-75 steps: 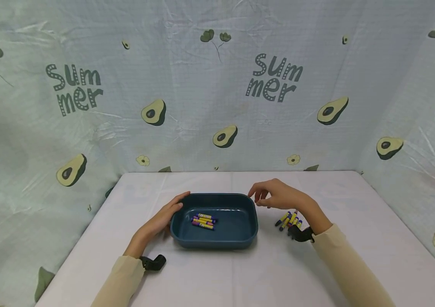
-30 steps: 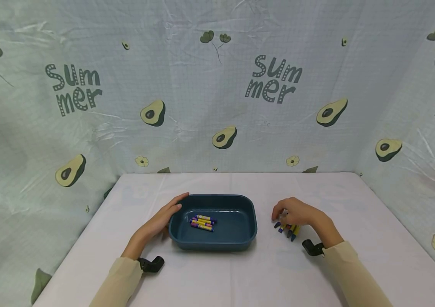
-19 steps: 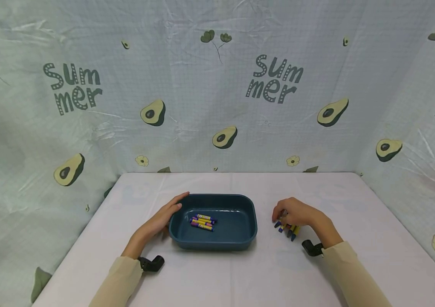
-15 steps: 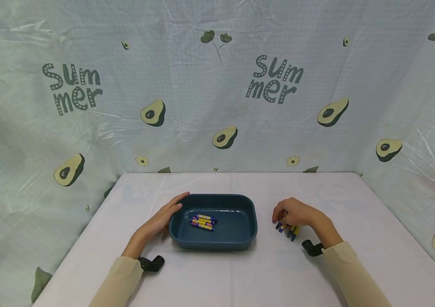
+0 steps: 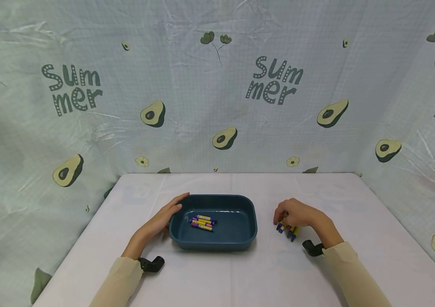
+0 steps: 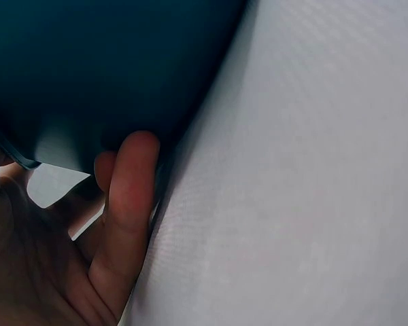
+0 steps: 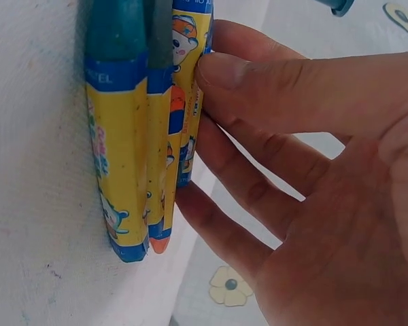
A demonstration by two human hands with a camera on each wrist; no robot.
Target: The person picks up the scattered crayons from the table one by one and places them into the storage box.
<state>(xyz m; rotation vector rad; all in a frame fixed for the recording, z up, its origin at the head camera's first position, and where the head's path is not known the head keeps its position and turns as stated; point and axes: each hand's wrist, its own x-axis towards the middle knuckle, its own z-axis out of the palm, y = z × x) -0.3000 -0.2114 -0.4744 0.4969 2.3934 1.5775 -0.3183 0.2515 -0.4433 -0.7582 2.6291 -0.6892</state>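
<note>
My left hand (image 5: pixel 160 220) holds the left end of a dark blue rectangular tray (image 5: pixel 217 246). The thumb lies at the rim, and in the left wrist view fingertips (image 6: pixel 136 170) touch its outer wall. Inside the tray lie several yellow-wrapped crayons (image 5: pixel 203 227) with purple ends. To the right of the tray, my right hand (image 5: pixel 300 213) is over a small pile of crayons (image 5: pixel 295 234) on the table. In the right wrist view, thumb and fingers pinch one crayon (image 7: pixel 188 44) with a bear print. Thicker-looking crayons (image 7: pixel 119 170) lie beside it. The hand partly hides the pile in the head view.
A white cloth covers the table (image 5: pixel 217 281). Behind and at both sides hangs a pale curtain (image 5: pixel 202 85) printed with avocados and lettering. Each wrist carries a black camera, such as the left one (image 5: pixel 152 264).
My right hand has moved from beside the tray's right rim down to the crayon pile, then shifted slightly right among the crayons. The left hand and tray stay put.
</note>
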